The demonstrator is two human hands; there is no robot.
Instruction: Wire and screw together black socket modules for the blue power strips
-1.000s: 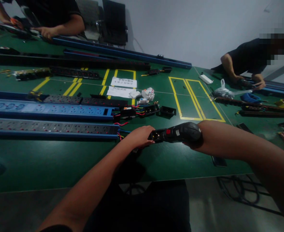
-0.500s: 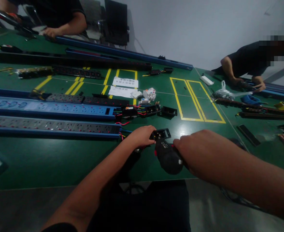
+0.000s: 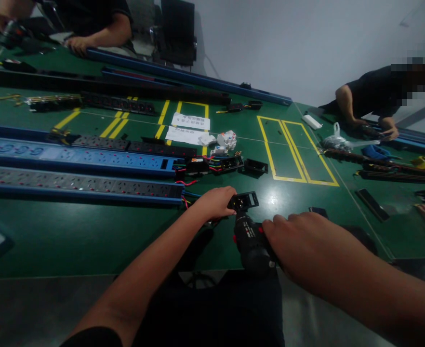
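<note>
My left hand [image 3: 219, 201] is closed on a small black rectangular housing [image 3: 247, 200] with an open side and bits of metal inside. In my right hand [image 3: 302, 236] is a black cordless screwdriver [image 3: 250, 241] with red accents, its nose pointing into the housing. Whether its tip touches a screw is too small to tell. To the left, a blue power strip with black sockets [image 3: 89, 183] lies along the table, coloured wires [image 3: 190, 195] coming out of its end near my left wrist. Behind it rests a second blue power strip [image 3: 118, 164], wired to black modules [image 3: 230, 165].
The green table [image 3: 107, 241] has yellow tape outlines. Paper labels [image 3: 187, 135] and white connectors [image 3: 227, 140] lie ahead. Another black housing [image 3: 256, 166] sits beyond my hands. Co-workers [image 3: 104, 29] sit across the table at left and right. A long blue rail [image 3: 198, 74] runs at the back.
The screwdriver and my right hand have moved slightly down and toward me, its nose still at the housing. The left co-worker's hand tool has swung lower. The view has shifted a little.
</note>
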